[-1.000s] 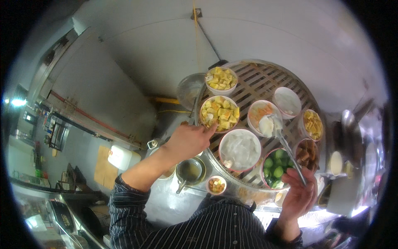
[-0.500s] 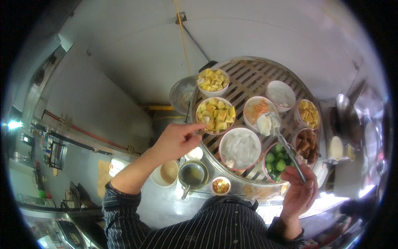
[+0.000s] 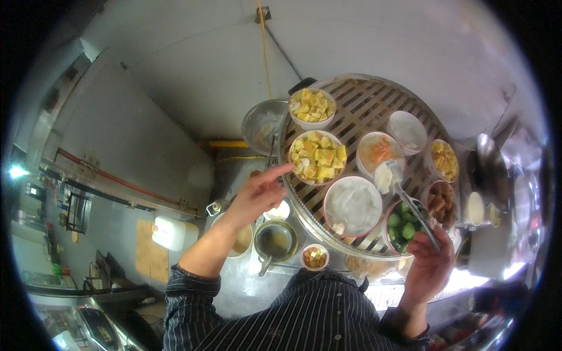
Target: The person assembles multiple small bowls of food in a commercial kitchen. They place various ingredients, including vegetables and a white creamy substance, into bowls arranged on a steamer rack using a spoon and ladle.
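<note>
My right hand (image 3: 431, 260) grips the handle of a metal spoon (image 3: 417, 212), at the lower right. A white, creamy lump (image 3: 384, 177) sits in the spoon's bowl, over the near edge of a bowl with orange shreds (image 3: 376, 151). My left hand (image 3: 257, 198) holds nothing; its index finger stretches toward a bowl of yellow, brown-edged chunks (image 3: 318, 158), the fingertip at its left rim. Between my hands stands a bowl of whitish, glossy contents (image 3: 353, 206). A bowl of green pieces (image 3: 404, 227) lies partly under the spoon handle.
The bowls stand on a round slatted rack (image 3: 366, 96). More bowls hold yellow chunks (image 3: 312, 106), white contents (image 3: 408, 131), yellow pieces (image 3: 444, 160) and brown pieces (image 3: 440, 202). Nearer me are a ladle in a dark pot (image 3: 275, 241) and a small bowl of cubes (image 3: 314, 257).
The view has shifted, so the rack's bowls sit slightly farther right. My left index finger is straighter, at the yellow chunks' bowl rim. The loaded spoon remains near the orange-shred bowl.
</note>
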The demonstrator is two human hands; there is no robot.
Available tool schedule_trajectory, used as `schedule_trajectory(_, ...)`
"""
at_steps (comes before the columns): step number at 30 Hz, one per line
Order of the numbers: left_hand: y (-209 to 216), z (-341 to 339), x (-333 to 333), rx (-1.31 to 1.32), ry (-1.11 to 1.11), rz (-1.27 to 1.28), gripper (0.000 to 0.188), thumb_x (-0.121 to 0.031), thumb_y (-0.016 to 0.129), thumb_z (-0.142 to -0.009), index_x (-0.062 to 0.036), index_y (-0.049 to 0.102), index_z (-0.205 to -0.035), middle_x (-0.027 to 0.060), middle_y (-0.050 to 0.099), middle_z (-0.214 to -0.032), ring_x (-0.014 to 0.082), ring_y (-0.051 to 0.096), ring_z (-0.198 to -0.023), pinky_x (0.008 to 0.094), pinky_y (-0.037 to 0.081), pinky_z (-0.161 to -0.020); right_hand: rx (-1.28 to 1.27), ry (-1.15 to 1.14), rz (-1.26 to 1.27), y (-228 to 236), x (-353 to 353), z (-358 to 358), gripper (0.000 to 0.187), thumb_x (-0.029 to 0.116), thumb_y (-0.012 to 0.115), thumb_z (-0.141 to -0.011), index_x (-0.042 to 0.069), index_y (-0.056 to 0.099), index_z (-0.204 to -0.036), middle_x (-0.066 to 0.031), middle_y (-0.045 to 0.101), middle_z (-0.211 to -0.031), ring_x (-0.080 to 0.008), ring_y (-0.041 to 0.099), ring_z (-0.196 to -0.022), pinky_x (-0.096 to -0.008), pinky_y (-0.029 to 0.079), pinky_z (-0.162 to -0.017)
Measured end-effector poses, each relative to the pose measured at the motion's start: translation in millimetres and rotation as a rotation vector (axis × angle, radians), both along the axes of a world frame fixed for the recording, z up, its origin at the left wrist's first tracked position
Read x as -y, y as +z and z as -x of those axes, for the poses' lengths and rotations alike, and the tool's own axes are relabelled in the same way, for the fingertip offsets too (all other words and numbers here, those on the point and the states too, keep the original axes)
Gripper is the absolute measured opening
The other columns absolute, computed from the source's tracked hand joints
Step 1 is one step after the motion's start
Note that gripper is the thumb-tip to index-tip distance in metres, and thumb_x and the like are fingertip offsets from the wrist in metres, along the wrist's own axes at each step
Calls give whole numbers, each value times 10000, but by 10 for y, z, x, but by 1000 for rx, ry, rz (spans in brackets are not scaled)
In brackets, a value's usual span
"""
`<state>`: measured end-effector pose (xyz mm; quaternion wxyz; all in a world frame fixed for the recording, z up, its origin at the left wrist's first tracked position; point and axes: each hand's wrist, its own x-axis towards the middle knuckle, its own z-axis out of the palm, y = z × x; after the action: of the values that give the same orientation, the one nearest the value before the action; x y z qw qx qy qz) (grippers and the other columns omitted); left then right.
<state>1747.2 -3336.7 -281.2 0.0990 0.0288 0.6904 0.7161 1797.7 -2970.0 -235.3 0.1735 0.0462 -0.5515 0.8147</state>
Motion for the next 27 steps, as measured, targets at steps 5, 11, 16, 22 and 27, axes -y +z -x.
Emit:
schedule_trajectory(5, -115, 51, -53, 56, -58, -230, 605, -24, 543, -933, -138, 418, -1514, -44, 481, -695, 39, 413, -607, 195, 296, -535, 18, 0, -18, 0, 57, -3, 467, 306, 319, -1075, -92, 486, -1253, -273, 686, -986, -313, 710, -795, -368, 589, -750)
schedule_trajectory(11, -217, 49, -155, 59, 38, -165, 657, 9, 540, -909, -138, 385, -1531, -46, 466, -667, 44, 415, -599, 184, 309, -549, 34, 20, -39, -4, 71, -25, 483, 322, 328, -1071, -94, 496, -1251, -283, 680, -1005, -330, 710, -804, -370, 591, -752)
schedule_trajectory(16, -230, -100, -28, 60, 114, -67, 669, 55, 528, -853, -92, 434, -1498, -46, 475, -663, 46, 438, -604, 184, 341, -563, 65, -7, -54, -19, 51, -44, 497, 327, 324, -1071, -104, 495, -1249, -289, 679, -1006, -335, 709, -799, -373, 590, -755)
schedule_trajectory(22, -120, -423, -142, 22, 44, -173, 615, 73, 492, -851, -17, 461, -1459, -28, 481, -657, 60, 429, -578, 191, 322, -531, 59, 23, -45, -54, 57, -43, 502, 321, 313, -1074, -115, 492, -1245, -298, 678, -1019, -336, 713, -810, -378, 593, -758)
schedule_trajectory(27, -71, -522, -390, 229, -47, -903, 734, -333, 567, -918, 43, 330, -1501, 104, 625, -836, 118, 487, -580, 211, 364, -516, 24, 78, -87, -70, 84, -57, 507, 315, 297, -1076, -123, 488, -1245, -304, 676, -1025, -338, 714, -811, -384, 594, -756)
